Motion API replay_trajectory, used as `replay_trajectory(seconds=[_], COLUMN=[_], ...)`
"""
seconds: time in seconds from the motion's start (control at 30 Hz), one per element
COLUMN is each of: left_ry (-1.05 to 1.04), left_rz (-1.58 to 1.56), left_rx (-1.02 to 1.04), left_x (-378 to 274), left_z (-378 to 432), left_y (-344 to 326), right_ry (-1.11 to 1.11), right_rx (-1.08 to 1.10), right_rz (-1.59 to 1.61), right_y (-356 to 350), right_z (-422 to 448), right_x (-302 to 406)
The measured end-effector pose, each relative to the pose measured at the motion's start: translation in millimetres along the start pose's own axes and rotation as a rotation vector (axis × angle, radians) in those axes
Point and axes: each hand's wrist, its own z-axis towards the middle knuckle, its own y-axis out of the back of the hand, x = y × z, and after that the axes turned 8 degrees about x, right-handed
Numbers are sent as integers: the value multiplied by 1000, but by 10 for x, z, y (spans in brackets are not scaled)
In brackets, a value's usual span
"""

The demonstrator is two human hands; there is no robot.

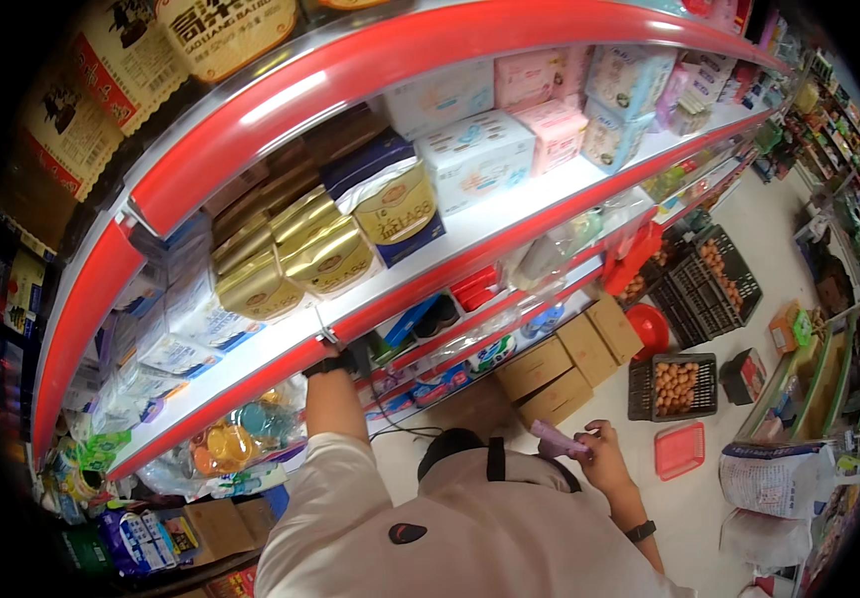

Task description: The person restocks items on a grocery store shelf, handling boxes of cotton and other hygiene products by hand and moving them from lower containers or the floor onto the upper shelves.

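My left hand is at the red front edge of a lit shelf, by a small metal clip; its fingers are mostly hidden. A dark band circles that wrist. Just above it on the shelf stand gold packs, with a blue-and-gold pack beside them. Low on the right, my right hand holds a folded purple cloth out over the floor, away from the shelf. A black watch or band is on the right wrist.
White packs and pale blue boxes share the shelf. Cardboard boxes stand on the floor below it. Beyond are a black crate of eggs, a red basin and a pink basket. Other shelving lines the right side.
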Motion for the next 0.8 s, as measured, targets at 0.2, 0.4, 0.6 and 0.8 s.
replay_trajectory(seconds=[0.2, 0.4, 0.6, 0.8], left_ry=[-31, -162, -312, -609], left_rz=[-155, -769, -1187, -891], left_rx=[-234, -679, -268, -69], left_x=[121, 342, 318, 547], left_z=[-62, -1082, -2230, -3181], left_y=[-62, 32, 192, 696], right_ry=[35, 210, 156, 156], right_rx=[61, 249, 472, 631], right_rz=[-14, 163, 637, 985], right_y=[39, -104, -283, -368], right_z=[80, 403, 877, 1122], right_x=[-97, -40, 274, 1505])
